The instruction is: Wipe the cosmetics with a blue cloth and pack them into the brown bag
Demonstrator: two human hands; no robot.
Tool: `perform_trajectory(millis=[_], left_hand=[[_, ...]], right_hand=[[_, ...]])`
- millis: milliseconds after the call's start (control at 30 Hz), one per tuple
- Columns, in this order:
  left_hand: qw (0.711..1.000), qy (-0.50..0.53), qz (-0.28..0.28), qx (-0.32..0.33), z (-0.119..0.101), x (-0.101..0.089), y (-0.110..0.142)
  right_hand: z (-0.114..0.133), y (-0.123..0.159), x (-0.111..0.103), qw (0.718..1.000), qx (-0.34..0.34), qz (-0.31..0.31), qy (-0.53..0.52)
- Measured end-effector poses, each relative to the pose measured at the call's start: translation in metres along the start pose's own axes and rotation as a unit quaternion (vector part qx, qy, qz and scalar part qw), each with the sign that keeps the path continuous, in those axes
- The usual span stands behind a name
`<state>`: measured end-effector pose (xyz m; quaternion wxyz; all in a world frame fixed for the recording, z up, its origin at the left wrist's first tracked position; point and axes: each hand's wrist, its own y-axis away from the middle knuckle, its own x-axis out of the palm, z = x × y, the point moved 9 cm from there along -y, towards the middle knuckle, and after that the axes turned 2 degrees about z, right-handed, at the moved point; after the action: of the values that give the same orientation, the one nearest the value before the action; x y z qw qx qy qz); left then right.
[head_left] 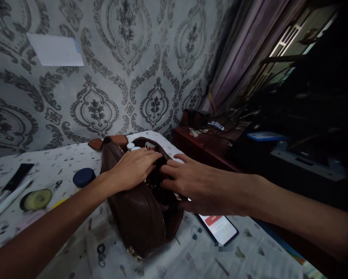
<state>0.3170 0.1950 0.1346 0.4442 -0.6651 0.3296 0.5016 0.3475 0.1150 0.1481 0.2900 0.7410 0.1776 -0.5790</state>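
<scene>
A brown leather handbag point(133, 217) stands unzipped on the patterned cloth. My left hand point(137, 164) reaches over its left side, fingers stretched across the opening and thumb hidden. From the right, my right hand point(184, 178) dips into the mouth of the bag, its fingers apart and bent; the lowest part of the hand is in shadow. White caps point(131, 146) and a small banded item point(151, 146) poke up at the back of the opening. Dark contents between the hands cannot be made out. A lit phone point(218, 228) lies just right of the bag.
Left of the bag lie a dark blue round lid point(84, 177), a greenish round container point(39, 199), a white pen-like stick point(11, 201) and a black tube point(18, 176). A brown strap point(117, 141) lies behind. A dark red table point(191, 145) with cables adjoins at right.
</scene>
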Motion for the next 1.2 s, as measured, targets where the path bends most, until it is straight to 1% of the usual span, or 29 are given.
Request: perform_trajectory(millis=[200,300,400,500,567,667,833,1000,1200], left_hand=[[1.000,-0.004,0.002,0.017,-0.005,0.003,0.000],[1.000,-0.003,-0.003,0.020,-0.006,0.000,0.000],[1.000,-0.009,0.001,0.007,-0.005,-0.003,0.000],[1.000,0.000,0.002,0.015,-0.008,-0.006,-0.001],[1.000,0.007,0.002,0.023,-0.009,-0.007,-0.002],[1.000,0.010,0.003,0.016,-0.006,-0.005,-0.002],[0.999,0.027,-0.011,0.018,-0.003,-0.002,0.000],[0.999,0.036,-0.013,0.033,-0.002,0.001,0.004],[0.998,0.047,-0.036,-0.005,0.005,-0.002,0.007]], right_hand=[[0.002,0.002,-0.003,1.000,-0.007,-0.016,0.017],[0.003,0.002,-0.003,0.999,-0.007,-0.022,0.030],[0.006,0.002,-0.005,0.998,-0.007,-0.033,0.053],[0.010,0.000,-0.007,0.996,-0.008,-0.039,0.076],[0.011,-0.001,-0.007,0.996,-0.009,-0.030,0.082],[0.011,-0.002,-0.004,0.997,-0.010,-0.013,0.076],[0.012,-0.003,-0.009,0.997,-0.018,-0.034,0.068],[0.013,-0.005,-0.009,0.997,-0.012,-0.007,0.074],[0.015,-0.007,-0.007,0.995,-0.004,0.010,0.103]])
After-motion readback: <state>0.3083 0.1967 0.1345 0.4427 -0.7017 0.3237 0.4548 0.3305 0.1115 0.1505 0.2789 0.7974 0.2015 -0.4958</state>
